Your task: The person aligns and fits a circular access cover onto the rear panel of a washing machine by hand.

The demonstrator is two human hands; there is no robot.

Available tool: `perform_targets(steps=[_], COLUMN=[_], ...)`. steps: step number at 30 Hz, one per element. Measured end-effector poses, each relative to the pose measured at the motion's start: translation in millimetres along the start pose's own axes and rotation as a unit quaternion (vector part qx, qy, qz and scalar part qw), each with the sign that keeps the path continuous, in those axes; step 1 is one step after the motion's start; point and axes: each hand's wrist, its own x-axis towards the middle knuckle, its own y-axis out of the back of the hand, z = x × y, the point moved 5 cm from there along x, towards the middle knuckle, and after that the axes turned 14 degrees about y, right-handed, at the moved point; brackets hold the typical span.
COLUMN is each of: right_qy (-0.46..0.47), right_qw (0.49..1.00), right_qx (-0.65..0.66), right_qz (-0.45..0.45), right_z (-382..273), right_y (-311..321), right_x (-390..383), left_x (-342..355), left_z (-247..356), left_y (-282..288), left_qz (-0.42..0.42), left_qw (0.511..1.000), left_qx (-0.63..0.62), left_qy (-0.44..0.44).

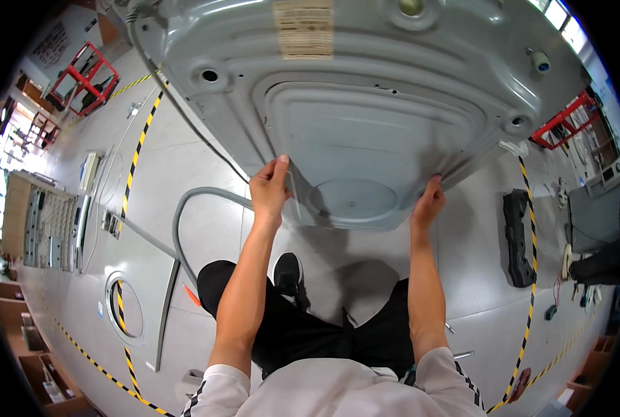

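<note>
The grey metal back of a washing machine [365,62] stands in front of me, with a paper label near its top. A grey back cover panel [355,156] with an oval embossing lies against its lower middle. My left hand [271,191] pinches the panel's left edge, thumb on the front face. At the opposite edge my right hand [428,203] is closed on the panel too, its fingertips partly hidden. Beside my left forearm a grey drain hose [179,222] curves down to the floor. A dark power cord [192,125] hangs along the machine's left side.
On the left floor lies a flat panel with a round hole [158,306]; an orange-handled tool [192,295] is near my knee. A black molded block [518,240] lies right, beside striped floor tape [531,271]. Red carts [85,80] stand farther off. Someone's dark-clothed leg [598,267] shows far right.
</note>
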Motion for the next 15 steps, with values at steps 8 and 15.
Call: perform_targets(steps=[8, 15], right_qy=[0.024, 0.027], right_qw=[0.999, 0.999], right_qx=[0.016, -0.026], right_qz=[0.020, 0.027], right_z=[-18, -8], right_y=[-15, -5], right_x=[8, -2], left_x=[2, 4], left_z=[-1, -2], left_y=[9, 10], left_qz=[0.000, 0.010], left_qw=[1.000, 1.000], left_qx=[0.021, 0.028], left_qy=[0.008, 0.008])
